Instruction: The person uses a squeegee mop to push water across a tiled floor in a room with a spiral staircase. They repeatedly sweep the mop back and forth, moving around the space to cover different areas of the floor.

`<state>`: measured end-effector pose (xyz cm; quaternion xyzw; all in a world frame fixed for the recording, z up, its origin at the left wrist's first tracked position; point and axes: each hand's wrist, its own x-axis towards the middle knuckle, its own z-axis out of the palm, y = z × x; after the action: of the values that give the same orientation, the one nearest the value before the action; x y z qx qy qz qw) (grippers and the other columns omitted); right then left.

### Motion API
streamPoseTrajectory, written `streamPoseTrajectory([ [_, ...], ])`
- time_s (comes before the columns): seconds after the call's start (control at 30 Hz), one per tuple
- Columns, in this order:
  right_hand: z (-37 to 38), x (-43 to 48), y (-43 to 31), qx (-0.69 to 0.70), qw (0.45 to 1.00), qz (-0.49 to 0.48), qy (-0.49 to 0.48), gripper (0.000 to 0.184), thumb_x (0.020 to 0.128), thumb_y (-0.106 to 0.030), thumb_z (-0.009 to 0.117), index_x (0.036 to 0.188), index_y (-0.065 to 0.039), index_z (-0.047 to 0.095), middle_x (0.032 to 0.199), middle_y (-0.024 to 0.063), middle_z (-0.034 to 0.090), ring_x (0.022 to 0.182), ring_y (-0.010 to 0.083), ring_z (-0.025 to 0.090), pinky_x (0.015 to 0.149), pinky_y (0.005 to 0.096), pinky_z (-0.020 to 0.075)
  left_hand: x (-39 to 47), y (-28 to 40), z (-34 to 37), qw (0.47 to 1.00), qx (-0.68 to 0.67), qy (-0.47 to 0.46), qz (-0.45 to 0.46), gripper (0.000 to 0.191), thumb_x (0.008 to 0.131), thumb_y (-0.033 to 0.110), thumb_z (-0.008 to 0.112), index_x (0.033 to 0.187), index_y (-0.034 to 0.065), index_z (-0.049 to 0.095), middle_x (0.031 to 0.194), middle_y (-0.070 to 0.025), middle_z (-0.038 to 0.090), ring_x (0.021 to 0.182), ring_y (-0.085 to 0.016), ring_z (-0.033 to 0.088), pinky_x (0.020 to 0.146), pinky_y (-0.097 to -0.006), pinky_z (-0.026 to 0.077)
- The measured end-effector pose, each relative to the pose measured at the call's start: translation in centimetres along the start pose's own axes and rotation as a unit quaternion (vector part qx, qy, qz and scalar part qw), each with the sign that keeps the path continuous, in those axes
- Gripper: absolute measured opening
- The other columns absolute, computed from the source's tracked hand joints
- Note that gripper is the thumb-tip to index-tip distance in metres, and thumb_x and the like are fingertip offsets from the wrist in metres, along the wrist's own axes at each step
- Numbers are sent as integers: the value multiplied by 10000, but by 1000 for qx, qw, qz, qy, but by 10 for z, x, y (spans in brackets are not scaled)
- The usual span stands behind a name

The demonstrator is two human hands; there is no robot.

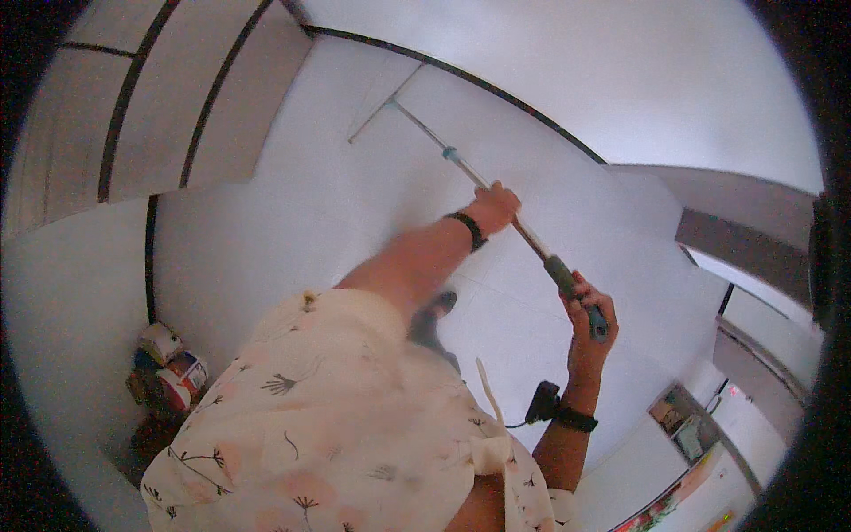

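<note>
A flat-frame mop or squeegee with a long metal pole (425, 131) slants across the view, its thin wide head (392, 100) against the pale floor near a dark edge strip. My left hand (497, 207) is closed around the middle of the pole, below its blue-green collar (450, 153). Lower down, my right hand (590, 309) grips the dark green handle (558, 272) at the pole's end. Each wrist wears a dark band; the right one bears a small black device (544, 401) with a cable.
Panels with dark strips (123, 120) stand at the upper left. Several packages (176, 372) lie at the lower left. A dark shoe (444, 304) shows beneath my left arm. At the lower right is an open compartment (685, 422) holding items.
</note>
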<state>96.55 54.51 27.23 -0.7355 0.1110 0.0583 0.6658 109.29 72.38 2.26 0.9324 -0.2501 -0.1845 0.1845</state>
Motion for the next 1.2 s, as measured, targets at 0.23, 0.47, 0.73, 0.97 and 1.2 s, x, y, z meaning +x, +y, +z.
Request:
streamPoseTrajectory([
  [0.23,-80,-159,13,-2,978,18,207,112,871,-80,634,883,-49,527,1091,159,619,1175,356,538,943,485,501,-36,190,52,990,-48,-40,130,103,823,159,588,885,141,669,925,-59,614,969,-274,542,735,-606,473],
  [0.47,-110,-270,-17,-2,956,49,290,128,879,-77,605,899,-58,480,1101,134,549,1263,397,441,966,514,489,-75,313,72,932,-166,-194,257,85,826,156,601,865,97,650,925,-61,644,1016,-281,567,725,-566,505],
  [0.73,-104,-240,-14,35,985,22,170,177,847,-114,652,901,-52,495,1080,124,565,1247,385,460,953,517,488,-93,217,47,952,-169,-148,209,155,817,157,545,791,43,646,858,-191,664,846,-394,639,717,-487,522],
  [0.97,-18,-88,25,81,989,-64,-101,87,855,-20,640,900,-42,568,1068,98,644,1200,277,532,1007,416,441,-111,-4,-43,980,-12,-94,176,164,755,185,696,839,62,626,794,-175,621,804,-395,590,680,-491,473],
  [1.2,133,9,35,113,937,-95,-317,131,814,11,659,917,-36,594,1012,62,646,1101,189,575,949,343,458,-215,-141,-80,999,-26,-31,-29,137,771,139,662,842,27,628,823,-183,625,768,-375,602,673,-428,479],
])
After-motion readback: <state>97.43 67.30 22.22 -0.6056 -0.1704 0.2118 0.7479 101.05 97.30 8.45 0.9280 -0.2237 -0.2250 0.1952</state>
